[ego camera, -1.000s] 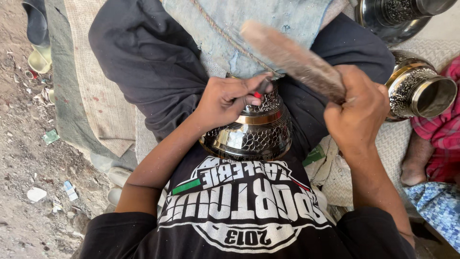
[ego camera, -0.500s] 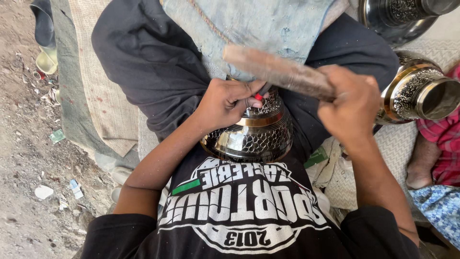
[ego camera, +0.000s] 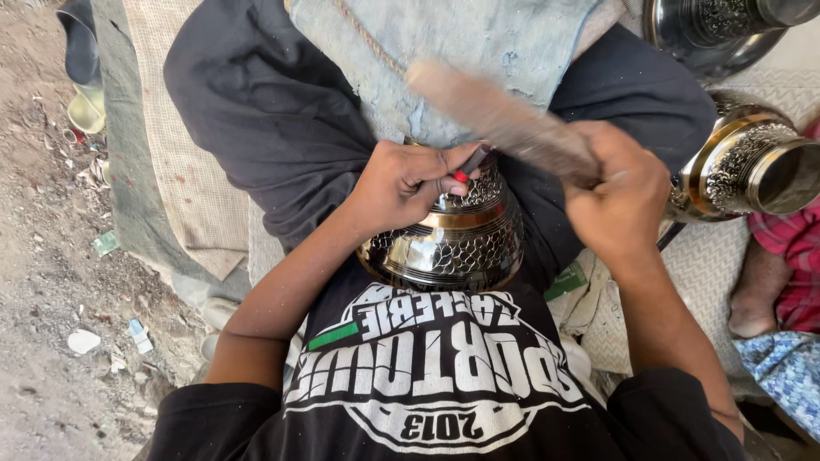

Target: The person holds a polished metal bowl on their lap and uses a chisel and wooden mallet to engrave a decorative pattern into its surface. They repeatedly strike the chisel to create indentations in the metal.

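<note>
Brass, dark-chased: an engraved metal pot (ego camera: 453,235) lies in the person's lap, against the black printed T-shirt (ego camera: 444,376), its scale-patterned belly toward the camera. Left hand (ego camera: 406,183) rests on top of the pot, grip closed around a small chisel with a red band (ego camera: 468,166), tip set on the pot's shoulder. Right hand (ego camera: 619,201) is raised just right of the pot, grip closed around a wooden mallet (ego camera: 504,119); its blurred head points up-left over the chisel, apart from it. Dark trousers (ego camera: 256,119) spread behind, a pale blue cloth (ego camera: 478,43) draped across them. A second engraved vessel (ego camera: 752,166) lies on its side at right on a woven mat (ego camera: 717,273); a third (ego camera: 717,26) sits at top right. Dirt ground (ego camera: 51,256) with litter at left.
</note>
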